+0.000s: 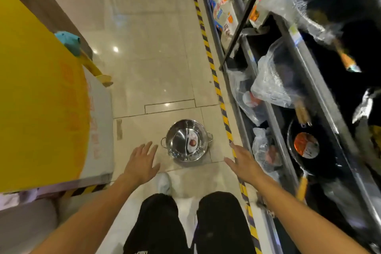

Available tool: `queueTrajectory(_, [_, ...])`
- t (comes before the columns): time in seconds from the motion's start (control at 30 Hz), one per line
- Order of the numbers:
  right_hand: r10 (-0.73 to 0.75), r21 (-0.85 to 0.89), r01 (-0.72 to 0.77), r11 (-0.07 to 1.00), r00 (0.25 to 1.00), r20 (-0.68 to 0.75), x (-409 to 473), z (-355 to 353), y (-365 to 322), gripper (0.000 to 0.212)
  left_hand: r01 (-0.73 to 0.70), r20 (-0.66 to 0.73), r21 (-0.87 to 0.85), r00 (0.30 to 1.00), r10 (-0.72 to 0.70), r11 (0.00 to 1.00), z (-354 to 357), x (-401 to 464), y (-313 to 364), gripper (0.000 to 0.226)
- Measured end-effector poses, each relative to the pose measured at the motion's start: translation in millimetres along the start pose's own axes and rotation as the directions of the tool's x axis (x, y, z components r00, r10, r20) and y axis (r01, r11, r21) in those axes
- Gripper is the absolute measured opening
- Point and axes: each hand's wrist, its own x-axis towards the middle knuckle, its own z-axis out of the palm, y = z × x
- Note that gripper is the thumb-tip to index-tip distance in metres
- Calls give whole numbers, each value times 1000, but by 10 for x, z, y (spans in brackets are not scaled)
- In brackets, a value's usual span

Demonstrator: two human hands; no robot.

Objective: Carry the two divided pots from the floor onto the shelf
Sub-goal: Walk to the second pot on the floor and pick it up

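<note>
- Nearest the camera, both forearms extend forward over the person's black trousers (185,225), with one white shoe (164,183) visible between them.
- Left hand (142,163): open, fingers spread, palm down, holding nothing.
- Right hand (243,163): open, fingers extended, holding nothing; it hangs above the yellow-and-black floor tape (218,90).
- Divided pot (186,140): rests upright on the tiled floor (144,47), just beyond the hands and between them, slightly nearer the left hand. Neither hand touches it.
- Only one pot shape is distinguishable; whether a second is nested inside cannot be determined.
- Orientation: the opening faces up. The two side handles lie on a left-right axis, the right handle a little farther away. The inner divider runs roughly near-to-far, with a label card lying inside on the right.
- Judgement: each hand is aligned with the handle on its own side, so a two-handed reach forward and down is required.
- Shelf (292,109): stands right of the tape, stocked with bagged pans.
</note>
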Motion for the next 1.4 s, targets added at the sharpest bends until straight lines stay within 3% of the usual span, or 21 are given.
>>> queueTrajectory(0.17, [6, -1, -6, 1000, 995, 104, 1087, -6, 221, 67, 94, 52, -90, 995, -90, 992, 210, 954, -18, 72])
queueTrajectory(0.33, [11, -72, 5, 997, 978, 208, 2344, 443, 720, 67, 216, 127, -248, 974, -189, 944, 921, 1891, 43, 74])
queueTrajectory(0.53, [89, -26, -85, 996, 958, 273, 3784, 1590, 1526, 69, 288, 199, -336, 952, -232, 896, 2278, 3099, -167, 77])
queueTrajectory(0.67, [172, 59, -189, 980, 960, 219, 4523, 2463, 1978, 78, 348, 206, -364, 935, -290, 864, 3185, 3819, -398, 84])
queueTrajectory(0.77, [238, 135, -260, 956, 958, 160, 4945, 3015, 2206, 91, 472, 220, -434, 882, -418, 767, 3723, 4272, -574, 99])
queueTrajectory(0.9, [319, 212, -322, 923, 947, 49, 5242, 3555, 2385, 103, 535, 183, -626, 808, -560, 568, 4198, 4664, -719, 110])
queueTrajectory(1.0, [347, 298, -310, 903, 935, -79, 5332, 3780, 2507, 93, 481, 140, -733, 799, -585, 481, 4377, 4766, -775, 118])
queueTrajectory(1.23, [337, 372, -269, 888, 933, -131, 5316, 3652, 2445, 76, 434, 103, -795, 785, -611, 423, 4330, 4589, -826, 110])
queueTrajectory(1.4, [299, 402, -220, 889, 943, -146, 4767, 3021, 1926, 77, 428, 104, -815, 770, -629, 390, 3619, 4037, -841, 110])
